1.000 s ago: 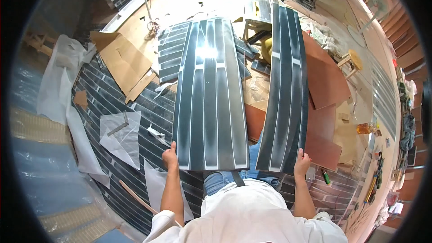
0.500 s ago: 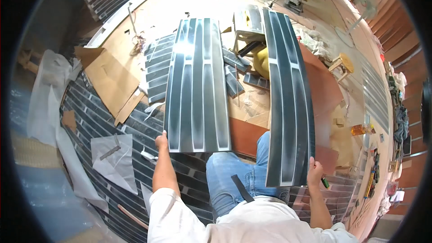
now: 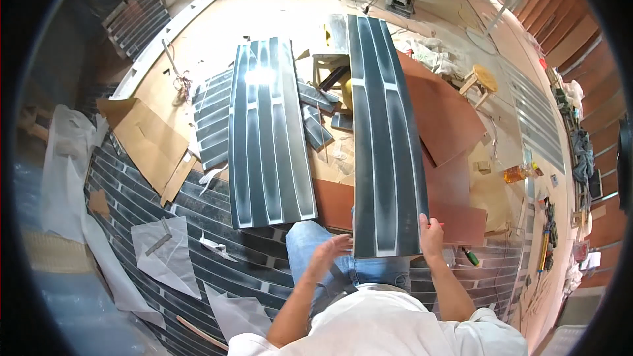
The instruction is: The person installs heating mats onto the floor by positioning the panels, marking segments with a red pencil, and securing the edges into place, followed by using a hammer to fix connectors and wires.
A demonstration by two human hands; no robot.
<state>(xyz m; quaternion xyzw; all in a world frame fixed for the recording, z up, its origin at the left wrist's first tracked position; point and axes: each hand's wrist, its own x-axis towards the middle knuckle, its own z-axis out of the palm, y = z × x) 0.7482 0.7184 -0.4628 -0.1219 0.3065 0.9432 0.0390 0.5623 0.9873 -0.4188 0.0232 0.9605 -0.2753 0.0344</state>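
Note:
A long dark panel (image 3: 388, 158) with pale lengthwise lines slants away from me on the right. My right hand (image 3: 432, 237) is closed on its near right edge; a small red bit shows by the fingers. Beside the near left corner is my left hand (image 3: 330, 252), fingers stretched toward the edge; whether they touch it I cannot tell. Left of it lies a second, similar dark panel (image 3: 269, 158), its near end just beyond my knee and apart from both hands. A bright glare covers part of its far half.
A small stool-like stand (image 3: 333, 62) is at the panels' far end. Reddish-brown boards (image 3: 438, 112) lie to the right, near a wooden stool (image 3: 482, 79). Cardboard (image 3: 148, 142) and a grey sheet (image 3: 161, 250) are at left. A green-handled tool (image 3: 471, 257) lies right of my right hand.
My left hand has let go of the left panel and moved right, to the right panel's near left corner. My right hand keeps its hold. The view has shifted somewhat.

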